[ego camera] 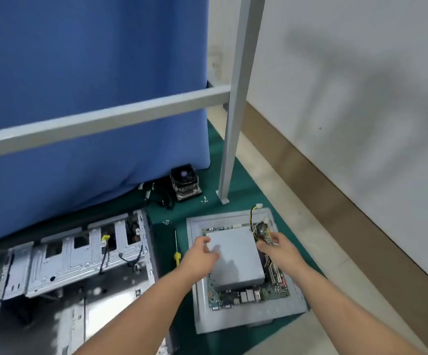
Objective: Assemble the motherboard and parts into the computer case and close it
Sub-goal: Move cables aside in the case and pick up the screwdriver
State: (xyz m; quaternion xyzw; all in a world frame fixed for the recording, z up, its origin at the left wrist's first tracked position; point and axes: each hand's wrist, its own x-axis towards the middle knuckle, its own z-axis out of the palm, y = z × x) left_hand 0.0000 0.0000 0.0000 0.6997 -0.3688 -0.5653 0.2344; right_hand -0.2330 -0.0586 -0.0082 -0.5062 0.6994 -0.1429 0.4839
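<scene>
Green matting (179, 226) is seen covering the floor, and on it a grey metal side panel (248, 319) is laid flat. The motherboard (248, 294) is placed on this panel, with its port row turned toward the person. A grey metal box (236, 260), apparently the power supply, is set on top of the board and covers most of it; a bundle of yellow and black wires (255, 221) is seen at its far right corner. The left hand (202, 254) is held at the box's left edge with fingers loosely spread and nothing gripped; whether it touches the box cannot be told. The right hand (277, 245) is positioned at the box's far right corner, its fingers curled by the wires; whether anything is pinched cannot be told. The open computer case (61, 275) is lying to the left, its interior exposed. A yellow-handled screwdriver (177, 252) is laid between case and panel. A cooler fan with heatsink (185, 181) is standing farther back, beside a blue cloth (87, 80) and a grey metal frame (230, 124).
</scene>
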